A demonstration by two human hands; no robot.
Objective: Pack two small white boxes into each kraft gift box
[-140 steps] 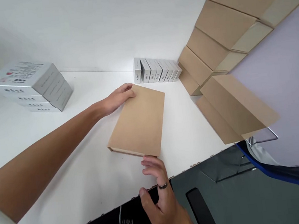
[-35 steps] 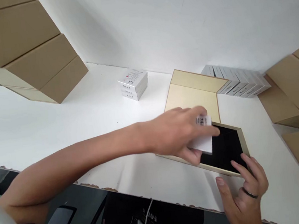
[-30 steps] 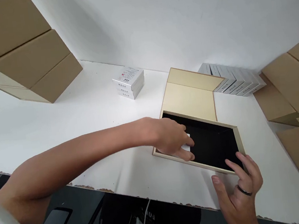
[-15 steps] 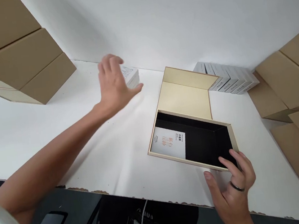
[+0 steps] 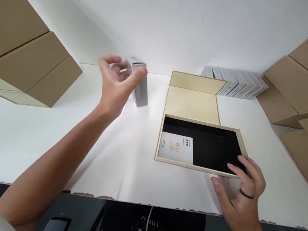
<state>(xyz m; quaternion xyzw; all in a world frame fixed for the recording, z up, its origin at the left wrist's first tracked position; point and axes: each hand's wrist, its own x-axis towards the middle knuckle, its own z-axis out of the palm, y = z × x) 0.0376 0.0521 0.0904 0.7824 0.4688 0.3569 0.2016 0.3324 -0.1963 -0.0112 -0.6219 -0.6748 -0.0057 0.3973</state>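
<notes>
A gold gift box (image 5: 176, 158) lies open on the white table (image 5: 61, 138), its lid (image 5: 194, 99) folded back toward the wall. Its inside is black, and one small white box (image 5: 176, 147) lies flat in the left end. My left hand (image 5: 116, 84) is raised over the table's back left and grips another small white box (image 5: 138, 80), held on edge above the table. My right hand (image 5: 242, 194) rests at the gift box's near right corner, fingers curled on the rim, a dark ring on one finger.
A row of small white boxes (image 5: 236, 82) stands against the wall behind the lid. Brown cardboard cartons are stacked at the upper left (image 5: 17, 53) and along the right (image 5: 302, 86). The table's front edge (image 5: 154, 205) runs close below the gift box.
My left hand put a small white box into the gift box, reached back left to the stack and now lifts another one. My right hand has stayed at the corner.
</notes>
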